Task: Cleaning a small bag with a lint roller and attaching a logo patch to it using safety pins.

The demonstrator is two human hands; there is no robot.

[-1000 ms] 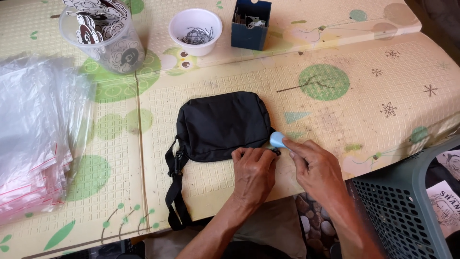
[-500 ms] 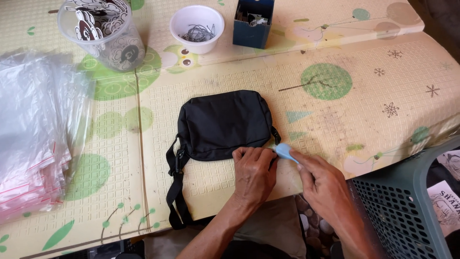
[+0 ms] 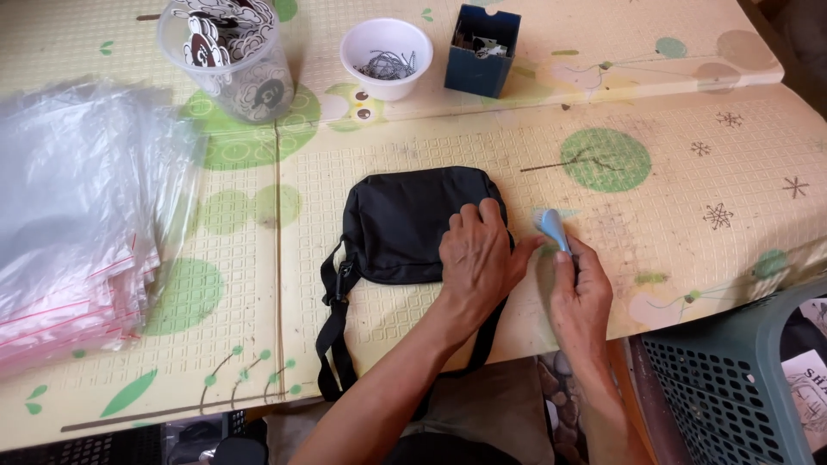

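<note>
A black shoulder bag lies flat near the front edge of a patterned foam mat, its strap trailing down over that edge. The left hand rests palm down, fingers spread and open, on the bag's right half, pressing it to the mat. The right hand sits just beside the bag's right edge, closed around the handle of a small light-blue brush whose bristled head points away from the person and touches the mat close to the bag's upper right corner. To the right of the brush the mat lies bare as far as its edge, where a grey-green plastic basket stands below. At the left, a stack of clear zip bags lies well apart from the bag. Along the far side stand a clear plastic cup of printed tags, a white bowl of metal pins, and a dark blue box of clips, all well apart from the hands.
</note>
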